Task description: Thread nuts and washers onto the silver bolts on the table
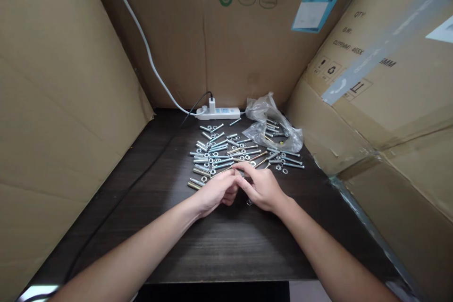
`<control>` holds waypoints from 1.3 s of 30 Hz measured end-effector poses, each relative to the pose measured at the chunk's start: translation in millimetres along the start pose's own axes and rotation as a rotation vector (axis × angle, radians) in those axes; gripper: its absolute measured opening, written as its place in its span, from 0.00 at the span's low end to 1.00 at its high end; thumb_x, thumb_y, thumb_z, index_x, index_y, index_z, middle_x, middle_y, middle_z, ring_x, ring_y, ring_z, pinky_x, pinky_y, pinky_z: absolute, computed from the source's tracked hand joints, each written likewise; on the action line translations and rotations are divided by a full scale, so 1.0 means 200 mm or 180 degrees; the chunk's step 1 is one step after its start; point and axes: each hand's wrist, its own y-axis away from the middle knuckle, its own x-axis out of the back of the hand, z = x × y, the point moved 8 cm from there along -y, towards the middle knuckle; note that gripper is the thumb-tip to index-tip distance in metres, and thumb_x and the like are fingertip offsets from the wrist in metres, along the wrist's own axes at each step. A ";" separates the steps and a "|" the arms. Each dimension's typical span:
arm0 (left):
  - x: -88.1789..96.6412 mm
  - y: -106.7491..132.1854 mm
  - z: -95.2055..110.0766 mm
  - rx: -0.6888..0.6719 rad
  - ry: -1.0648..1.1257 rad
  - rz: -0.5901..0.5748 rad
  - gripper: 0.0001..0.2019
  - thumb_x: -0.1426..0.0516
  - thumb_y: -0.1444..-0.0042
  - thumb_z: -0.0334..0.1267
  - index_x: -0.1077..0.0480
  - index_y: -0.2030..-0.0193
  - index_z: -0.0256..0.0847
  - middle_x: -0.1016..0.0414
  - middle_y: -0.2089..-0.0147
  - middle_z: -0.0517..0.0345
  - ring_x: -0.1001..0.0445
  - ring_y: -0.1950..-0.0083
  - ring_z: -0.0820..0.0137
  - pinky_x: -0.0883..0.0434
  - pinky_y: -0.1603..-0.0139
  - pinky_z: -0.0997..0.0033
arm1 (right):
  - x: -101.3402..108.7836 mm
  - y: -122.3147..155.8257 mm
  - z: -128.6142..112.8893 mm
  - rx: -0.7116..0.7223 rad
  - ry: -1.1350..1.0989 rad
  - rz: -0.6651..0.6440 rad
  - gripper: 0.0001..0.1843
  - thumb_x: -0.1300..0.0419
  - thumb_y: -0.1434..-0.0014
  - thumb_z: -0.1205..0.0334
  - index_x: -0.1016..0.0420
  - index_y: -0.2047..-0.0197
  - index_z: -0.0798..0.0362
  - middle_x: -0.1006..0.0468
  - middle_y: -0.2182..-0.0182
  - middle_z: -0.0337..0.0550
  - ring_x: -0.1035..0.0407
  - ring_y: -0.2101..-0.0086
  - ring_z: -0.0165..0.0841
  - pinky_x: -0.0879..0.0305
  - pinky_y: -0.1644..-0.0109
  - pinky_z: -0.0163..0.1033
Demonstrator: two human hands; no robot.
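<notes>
My left hand (220, 189) is curled closed above the dark table, its fingers folded under. Fingertips of my right hand (264, 188) meet it from the other side, thumb and index finger pinched together. A bit of metal shows between the two hands, but the fingers hide most of it and I cannot tell its kind. Just beyond them lie rows of bolts (221, 147) with sleeves, nuts and washers, some silver and some brassy. A loose washer (285, 171) sits to the right of the rows. Partly hidden under my right hand is a small ring (249, 202).
A clear plastic bag (258, 109) with more bolts inside lies at the back right. Behind the rows is a white power strip (226, 113) with a plugged-in charger. A black cable (129, 188) crosses the table's left side. Cardboard walls (226, 52) enclose three sides.
</notes>
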 end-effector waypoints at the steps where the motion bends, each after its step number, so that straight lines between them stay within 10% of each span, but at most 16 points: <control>1: 0.00 0.00 0.00 0.0020 -0.0133 0.0004 0.10 0.47 0.45 0.41 0.46 0.69 0.40 0.56 0.79 0.71 0.58 0.80 0.81 0.57 0.80 0.81 | 0.00 0.00 -0.01 0.0039 0.0067 -0.0056 0.18 0.52 0.36 0.52 0.34 0.48 0.52 0.23 0.74 0.39 0.30 0.77 0.30 0.42 0.70 0.32; 12: -0.12 -0.02 0.11 -0.0881 -0.2753 -0.0223 0.08 0.50 0.44 0.35 0.32 0.70 0.40 0.27 0.66 0.57 0.31 0.63 0.68 0.37 0.60 0.72 | 0.08 0.12 -0.02 0.0116 0.0226 0.0025 0.19 0.52 0.37 0.55 0.34 0.46 0.52 0.23 0.57 0.46 0.27 0.63 0.35 0.37 0.63 0.35; 21: -0.20 -0.19 0.25 -0.1615 -0.4646 0.0509 0.10 0.50 0.42 0.43 0.29 0.62 0.44 0.26 0.67 0.55 0.29 0.65 0.63 0.37 0.65 0.70 | 0.31 0.38 0.56 -0.1084 0.0682 0.0438 0.14 0.52 0.45 0.69 0.33 0.57 0.50 0.26 0.72 0.38 0.31 0.73 0.33 0.39 0.67 0.36; 39: -0.43 -0.51 0.10 -0.1185 -0.5960 0.0485 0.11 0.50 0.42 0.36 0.33 0.54 0.39 0.24 0.59 0.48 0.24 0.57 0.58 0.30 0.57 0.60 | 0.25 0.38 0.74 -0.0699 0.0375 0.0836 0.15 0.50 0.47 0.73 0.33 0.58 0.51 0.27 0.61 0.44 0.35 0.59 0.38 0.37 0.53 0.43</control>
